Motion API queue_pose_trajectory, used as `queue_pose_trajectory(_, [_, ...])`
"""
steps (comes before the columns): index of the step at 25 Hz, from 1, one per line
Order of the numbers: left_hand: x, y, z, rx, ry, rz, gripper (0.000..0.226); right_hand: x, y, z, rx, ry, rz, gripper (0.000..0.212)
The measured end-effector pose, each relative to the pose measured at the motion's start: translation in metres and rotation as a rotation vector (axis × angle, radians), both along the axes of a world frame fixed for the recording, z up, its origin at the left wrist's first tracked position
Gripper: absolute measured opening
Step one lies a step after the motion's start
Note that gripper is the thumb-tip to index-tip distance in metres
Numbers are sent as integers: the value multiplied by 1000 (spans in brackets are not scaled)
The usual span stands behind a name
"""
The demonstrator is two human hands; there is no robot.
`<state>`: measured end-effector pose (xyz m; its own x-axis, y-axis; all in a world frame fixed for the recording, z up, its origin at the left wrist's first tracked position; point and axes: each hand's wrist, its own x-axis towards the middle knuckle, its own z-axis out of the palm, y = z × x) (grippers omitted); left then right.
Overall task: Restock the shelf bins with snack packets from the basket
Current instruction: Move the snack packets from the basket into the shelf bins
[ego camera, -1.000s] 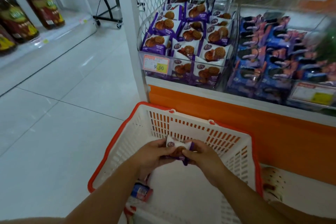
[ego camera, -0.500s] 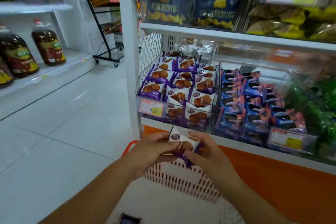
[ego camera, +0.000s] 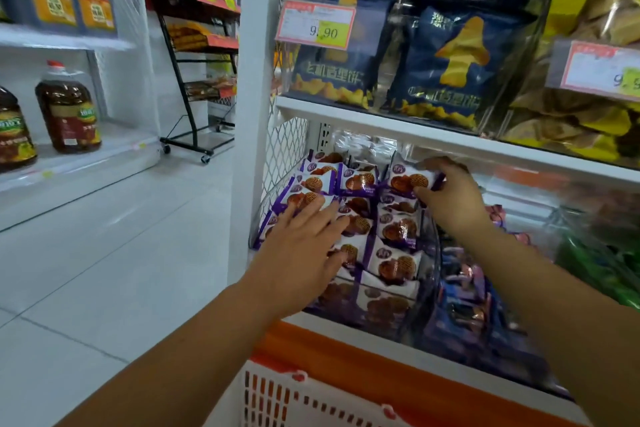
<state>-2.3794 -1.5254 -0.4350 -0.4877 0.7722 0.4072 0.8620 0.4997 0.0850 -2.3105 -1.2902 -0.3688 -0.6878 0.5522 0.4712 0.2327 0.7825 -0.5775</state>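
Setting: shop aisle, pale tiled floor (ego camera: 104, 253), white shelving. All places are given from the clear bin (ego camera: 430, 246) of purple biscuit packets on the lower shelf.

- Above the bin: shelf board (ego camera: 415, 132) carrying dark blue snack bags (ego camera: 446, 66); price tag (ego camera: 317, 22) clipped in front.
- Right of the bin: a neighbouring bin (ego camera: 464, 305) of blue packets, blurred.
- Below the bin: orange plinth (ego camera: 381, 367); in front of that, the white-and-orange basket (ego camera: 277, 395), of which only the near wall shows. Contents not visible.
- Far left of the bin, across the aisle: oil bottles (ego camera: 67, 111) and a black wheeled rack (ego camera: 194, 80).

Hands:
- Right hand (ego camera: 450, 198): fingers and thumb pinch one snack packet (ego camera: 407, 180) by its right end, at the bin's back right corner, on or just over the top row; I cannot tell which.
- Left hand (ego camera: 304, 253): fingers straight and spread, lying on the packets at the bin's front left, holding nothing.

Progress, as judged: the bin looks nearly full, rows stacked to the rim. This packet is not yet released. What remains in the basket cannot be told.
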Motion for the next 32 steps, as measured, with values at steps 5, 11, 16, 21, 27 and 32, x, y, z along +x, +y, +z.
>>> queue_pose_trajectory(5, [-26, 19, -8, -59, 22, 41, 65, -41, 37, 6, 7, -176, -61, 31])
queue_pose_trajectory(11, [-34, 28, -10, -103, -10, 56, 63, -51, 48, 20, 38, -452, 42, 32])
queue_pose_trajectory(16, [-32, 29, -10, -71, -8, 56, 75, -51, 57, -2, 166, -634, -13, 28])
queue_pose_trajectory(21, [-18, 11, -10, 80, 55, -22, 61, -17, 24, 6, 195, -248, 6, 43])
queue_pose_trajectory(27, [47, -62, -64, 73, 54, -184, 44, 91, -113, -100, 388, 37, 486, 19])
queue_pose_trajectory(32, [104, -128, -183, -590, -471, -18, 50, 142, -187, -279, 105, -985, 725, 36])
